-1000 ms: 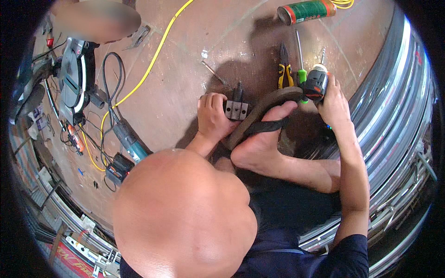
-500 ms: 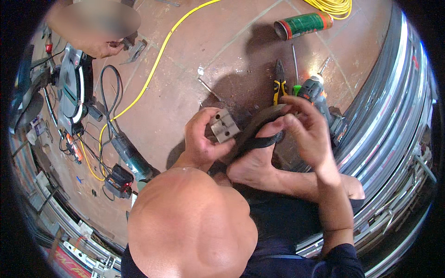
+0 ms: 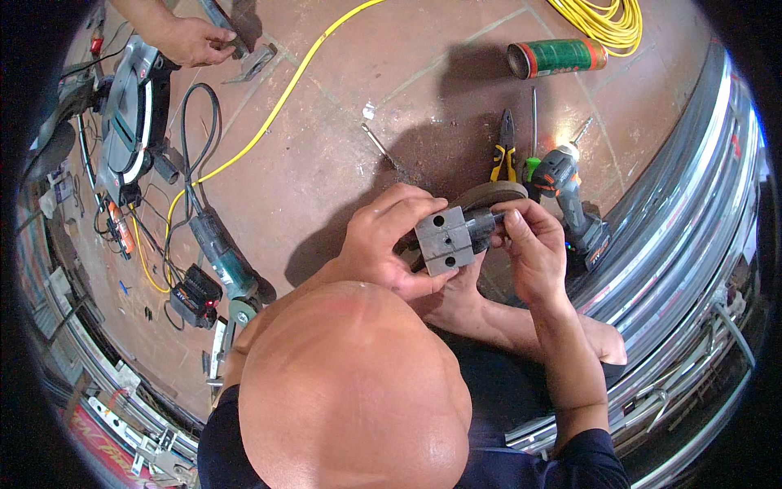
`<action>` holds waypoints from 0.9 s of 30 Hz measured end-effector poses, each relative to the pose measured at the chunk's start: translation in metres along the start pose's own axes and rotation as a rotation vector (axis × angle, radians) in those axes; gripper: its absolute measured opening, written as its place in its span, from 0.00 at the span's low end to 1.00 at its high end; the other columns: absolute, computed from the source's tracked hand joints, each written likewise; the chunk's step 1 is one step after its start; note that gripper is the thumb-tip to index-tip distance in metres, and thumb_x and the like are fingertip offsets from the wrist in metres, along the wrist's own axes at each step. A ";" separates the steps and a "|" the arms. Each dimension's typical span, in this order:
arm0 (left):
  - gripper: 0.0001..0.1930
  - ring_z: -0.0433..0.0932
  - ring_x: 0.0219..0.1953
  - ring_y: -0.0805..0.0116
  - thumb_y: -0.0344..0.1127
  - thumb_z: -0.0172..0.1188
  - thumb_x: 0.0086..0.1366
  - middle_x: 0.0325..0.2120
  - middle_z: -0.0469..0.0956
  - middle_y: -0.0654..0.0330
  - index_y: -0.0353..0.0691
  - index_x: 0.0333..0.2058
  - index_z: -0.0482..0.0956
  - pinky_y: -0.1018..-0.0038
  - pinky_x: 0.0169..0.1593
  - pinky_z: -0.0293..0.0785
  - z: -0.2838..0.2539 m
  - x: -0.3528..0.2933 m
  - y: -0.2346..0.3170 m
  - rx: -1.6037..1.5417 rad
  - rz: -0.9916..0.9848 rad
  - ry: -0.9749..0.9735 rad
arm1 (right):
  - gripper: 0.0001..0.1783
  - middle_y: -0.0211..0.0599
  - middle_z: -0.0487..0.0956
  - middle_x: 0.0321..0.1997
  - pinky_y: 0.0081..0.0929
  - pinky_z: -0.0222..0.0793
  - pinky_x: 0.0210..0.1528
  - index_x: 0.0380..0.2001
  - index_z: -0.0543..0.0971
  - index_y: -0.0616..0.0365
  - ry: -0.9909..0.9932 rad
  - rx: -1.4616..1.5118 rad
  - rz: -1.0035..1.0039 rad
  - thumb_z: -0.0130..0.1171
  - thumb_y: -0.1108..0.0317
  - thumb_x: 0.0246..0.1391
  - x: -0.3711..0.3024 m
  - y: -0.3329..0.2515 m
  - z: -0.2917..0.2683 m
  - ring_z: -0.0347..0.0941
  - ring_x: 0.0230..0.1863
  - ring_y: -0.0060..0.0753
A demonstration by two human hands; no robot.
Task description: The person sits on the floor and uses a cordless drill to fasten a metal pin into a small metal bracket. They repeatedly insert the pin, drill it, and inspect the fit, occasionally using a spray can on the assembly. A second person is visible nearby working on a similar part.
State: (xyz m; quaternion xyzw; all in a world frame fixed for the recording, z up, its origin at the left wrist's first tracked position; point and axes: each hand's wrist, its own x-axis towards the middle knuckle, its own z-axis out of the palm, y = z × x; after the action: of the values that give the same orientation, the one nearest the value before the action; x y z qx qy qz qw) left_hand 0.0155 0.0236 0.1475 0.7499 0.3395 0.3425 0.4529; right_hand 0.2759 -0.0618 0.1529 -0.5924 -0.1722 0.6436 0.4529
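Note:
My left hand (image 3: 387, 232) is closed round a grey metal block (image 3: 445, 242) with two large dark holes and a small one between them. Fingers of my right hand (image 3: 536, 251) pinch a short dark piece (image 3: 482, 231) at the block's right side; whether it sits in the block's groove I cannot tell. Under both hands is my sandalled foot, the sandal's sole (image 3: 493, 193) showing behind the block. My bare knee (image 3: 354, 383) fills the lower middle. Just beyond my right hand lie a cordless drill (image 3: 564, 175), a green-handled screwdriver (image 3: 533, 122) and yellow-black pliers (image 3: 505, 151).
At the upper left a co-worker's hand (image 3: 191, 41) is beside a metal bar. A cut-off saw (image 3: 130, 122), an angle grinder (image 3: 220, 253) and a battery charger (image 3: 195, 295) stand left. A yellow cable (image 3: 305, 61) crosses the floor. Metal profiles (image 3: 684, 204) line the right; a green can (image 3: 558, 57) lies ahead.
The block has moved right and turned its holed face up. My right hand has left the sandal and now holds the dark piece against the block. The co-worker's hand has shifted too.

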 end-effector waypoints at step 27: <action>0.40 0.85 0.43 0.62 0.38 0.92 0.40 0.44 0.85 0.53 0.33 0.56 0.90 0.67 0.50 0.82 0.018 -0.013 -0.005 -0.112 -0.139 0.031 | 0.25 0.23 0.80 0.36 0.20 0.68 0.36 0.45 0.86 0.61 -0.064 -0.528 -0.016 0.56 0.49 0.86 0.014 0.008 -0.016 0.71 0.34 0.14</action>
State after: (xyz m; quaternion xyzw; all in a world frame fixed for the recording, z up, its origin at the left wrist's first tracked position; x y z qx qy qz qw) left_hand 0.0228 0.0067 0.1343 0.6926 0.3781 0.3403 0.5114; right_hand 0.2895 -0.0599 0.1348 -0.6679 -0.3531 0.5912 0.2823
